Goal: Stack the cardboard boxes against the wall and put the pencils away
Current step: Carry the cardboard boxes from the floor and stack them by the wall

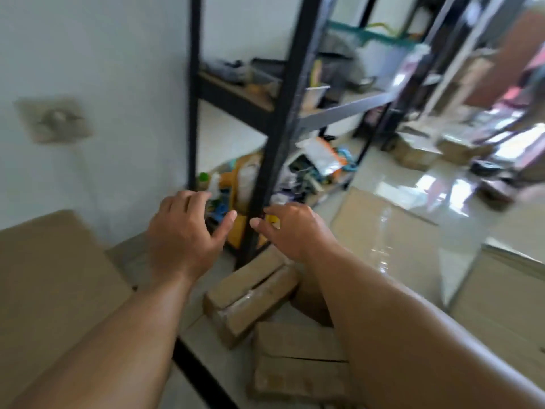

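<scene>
The view is blurred by motion. My left hand (182,228) and my right hand (292,228) are stretched out side by side, fingers apart, holding nothing. Below them two small cardboard boxes lie on the floor: a taped one (250,293) tilted, and another (298,367) nearer me. A large cardboard box (50,284) stands at the lower left against the white wall (118,113). A big taped box (395,234) lies on the floor to the right. No pencils can be made out.
A black metal shelf rack (280,119) stands right ahead, its front post between my hands. Its bottom shelf holds colourful clutter (236,178). More boxes (418,149) sit farther back on the glossy tiled floor. Another box (507,293) is at the right edge.
</scene>
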